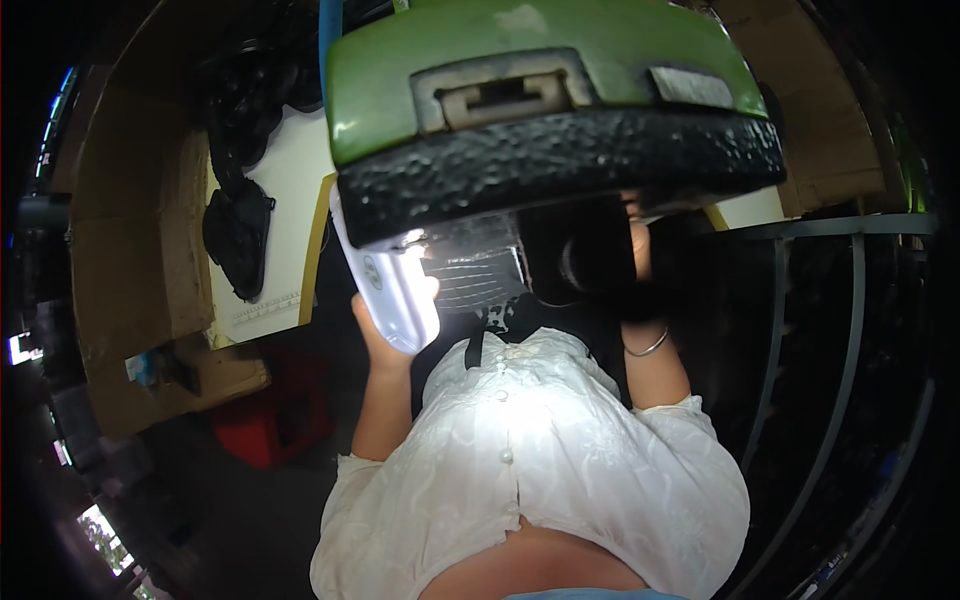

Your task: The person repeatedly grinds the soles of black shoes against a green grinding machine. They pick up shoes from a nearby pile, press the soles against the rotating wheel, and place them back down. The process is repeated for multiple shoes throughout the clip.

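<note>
A large green machine head (480,40) with a rough black lower edge (560,160) fills the upper middle of the head view. From its left side hangs a glowing white lamp (385,290). My left hand (370,325) is behind this lamp. Parts of it show on both sides, but whether it grips the lamp or something behind it is hidden. My right hand (641,245) reaches up beside a dark block (578,255) under the machine. Most of its fingers are covered, and a bracelet circles that wrist. Whatever lies between the hands is hidden by the machine.
Left of the machine, black pieces (240,240) lie on a white board (290,200) with a yellow edge, beside a cardboard box (140,220). Below stands a red stool (265,425). A metal rail frame (850,330) is at the right, below more cardboard (825,120).
</note>
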`<action>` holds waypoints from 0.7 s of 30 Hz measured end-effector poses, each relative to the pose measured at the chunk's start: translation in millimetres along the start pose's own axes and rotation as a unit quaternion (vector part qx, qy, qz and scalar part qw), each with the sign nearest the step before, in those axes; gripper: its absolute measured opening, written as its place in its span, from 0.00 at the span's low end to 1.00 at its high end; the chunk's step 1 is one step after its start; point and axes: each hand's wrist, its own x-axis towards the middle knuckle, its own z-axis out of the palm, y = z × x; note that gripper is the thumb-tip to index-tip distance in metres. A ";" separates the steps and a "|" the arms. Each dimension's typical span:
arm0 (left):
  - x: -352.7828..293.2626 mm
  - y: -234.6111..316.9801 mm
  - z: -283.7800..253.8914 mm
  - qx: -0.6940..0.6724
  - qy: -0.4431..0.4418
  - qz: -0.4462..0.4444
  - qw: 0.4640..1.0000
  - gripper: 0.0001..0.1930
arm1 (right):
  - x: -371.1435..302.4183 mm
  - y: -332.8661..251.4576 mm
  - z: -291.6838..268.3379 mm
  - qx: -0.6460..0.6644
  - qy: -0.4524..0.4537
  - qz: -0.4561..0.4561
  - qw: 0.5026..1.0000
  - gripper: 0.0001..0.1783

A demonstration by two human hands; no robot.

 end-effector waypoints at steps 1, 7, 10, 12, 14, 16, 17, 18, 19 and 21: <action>1.9 4.1 -5.8 -0.040 0.009 -0.029 0.999 0.15 | 0.1 3.3 8.9 0.011 0.000 0.004 1.000 0.14; -4.2 -38.3 -52.3 0.029 -0.172 -0.123 0.977 0.12 | 6.7 19.7 29.0 -0.150 -0.048 -0.004 0.987 0.36; -6.2 -55.0 -26.2 0.195 -0.359 -0.026 0.912 0.15 | 9.3 17.5 33.8 -0.219 -0.055 0.001 0.974 0.46; -24.9 -29.9 18.6 0.118 -0.316 -0.142 0.931 0.15 | 10.0 13.0 38.5 -0.206 -0.038 0.019 0.978 0.46; -29.9 -18.8 32.9 0.175 -0.372 -0.247 0.877 0.15 | 5.8 20.7 39.2 -0.167 -0.022 0.001 0.986 0.45; -27.8 -21.4 38.2 0.170 -0.360 -0.207 0.894 0.14 | -2.8 18.1 30.6 -0.098 0.008 -0.014 0.995 0.42; -24.2 -26.8 32.9 0.171 -0.332 -0.139 0.917 0.13 | -6.8 17.8 16.5 -0.078 0.018 -0.012 0.997 0.39; -22.8 -35.3 25.1 0.115 -0.286 -0.187 0.933 0.13 | -11.7 16.3 1.2 -0.060 0.032 -0.011 0.998 0.36; -18.8 -37.0 16.2 0.085 -0.230 -0.135 0.960 0.15 | -16.2 18.4 -21.5 -0.064 0.039 -0.001 0.997 0.32; -6.1 -18.3 10.2 -0.033 -0.176 -0.081 0.980 0.15 | -24.0 12.0 -42.9 -0.093 0.042 0.124 0.987 0.25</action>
